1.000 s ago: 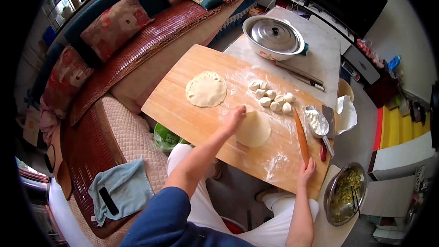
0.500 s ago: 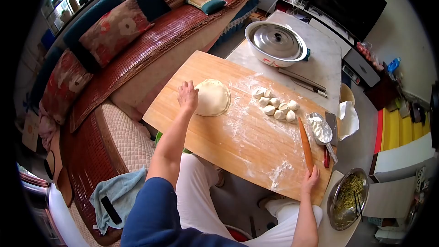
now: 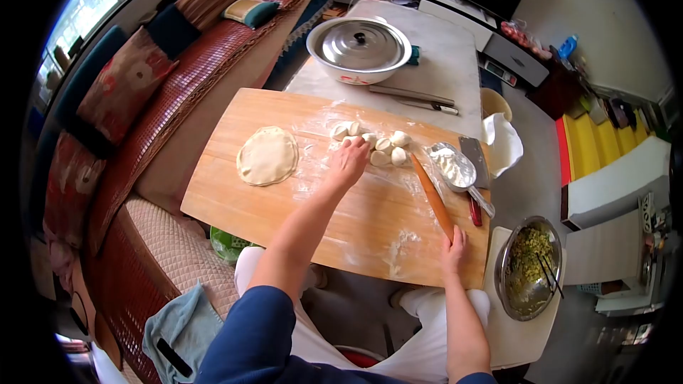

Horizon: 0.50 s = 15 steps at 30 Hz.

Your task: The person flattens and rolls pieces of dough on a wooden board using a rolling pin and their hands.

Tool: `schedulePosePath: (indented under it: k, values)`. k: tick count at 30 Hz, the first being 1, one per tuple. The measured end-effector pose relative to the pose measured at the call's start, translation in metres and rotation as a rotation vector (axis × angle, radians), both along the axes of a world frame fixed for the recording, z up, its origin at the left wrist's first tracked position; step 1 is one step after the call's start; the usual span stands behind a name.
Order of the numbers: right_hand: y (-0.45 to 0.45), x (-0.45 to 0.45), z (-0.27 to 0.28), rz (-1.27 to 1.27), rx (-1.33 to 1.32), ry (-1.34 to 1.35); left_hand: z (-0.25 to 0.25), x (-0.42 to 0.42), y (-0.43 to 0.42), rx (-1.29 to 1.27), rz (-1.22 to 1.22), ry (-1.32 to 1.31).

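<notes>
My left hand (image 3: 347,163) reaches over the cluster of small white dough pieces (image 3: 384,146), fingers curled down on a dough piece (image 3: 351,140) that they partly cover. A flat round dough sheet (image 3: 267,156) lies on the left of the wooden board (image 3: 327,224). On the board's right side, my right hand (image 3: 454,245) is closed around the near end of a wooden rolling pin (image 3: 432,195), whose far tip points toward the dough pieces. White flour is scattered across the board.
Right of the pin lie a metal scoop of flour (image 3: 453,167) and a cleaver (image 3: 474,160). A lidded basin (image 3: 359,50) and a knife (image 3: 427,105) are on the table behind. A metal bowl of chopped filling (image 3: 530,263) with chopsticks stands at lower right.
My left hand has left the edge of the dough sheet and moved right to the dough pieces. My right hand still grips the rolling pin. The camera view has shifted right.
</notes>
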State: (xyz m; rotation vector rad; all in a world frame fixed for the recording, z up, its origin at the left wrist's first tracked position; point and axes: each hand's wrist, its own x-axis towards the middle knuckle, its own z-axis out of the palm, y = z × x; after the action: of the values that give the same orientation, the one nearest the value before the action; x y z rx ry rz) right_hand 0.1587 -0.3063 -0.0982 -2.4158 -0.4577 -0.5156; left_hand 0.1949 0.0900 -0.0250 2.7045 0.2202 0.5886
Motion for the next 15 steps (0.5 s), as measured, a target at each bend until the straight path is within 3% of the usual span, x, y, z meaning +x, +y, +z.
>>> schedulePosePath:
  k: [4, 10, 15]
  values:
    - [0.002, -0.001, 0.000, -0.011, 0.025, 0.001, -0.006, 0.005, -0.017, 0.081, 0.140, -0.004]
    - [0.007, -0.009, 0.015, -0.026, 0.012, 0.012, -0.012, -0.069, -0.055, -0.051, -0.123, 0.226]
    - [0.007, -0.003, 0.011, -0.004, 0.050, 0.001, 0.018, -0.130, -0.112, -0.201, -0.255, 0.209]
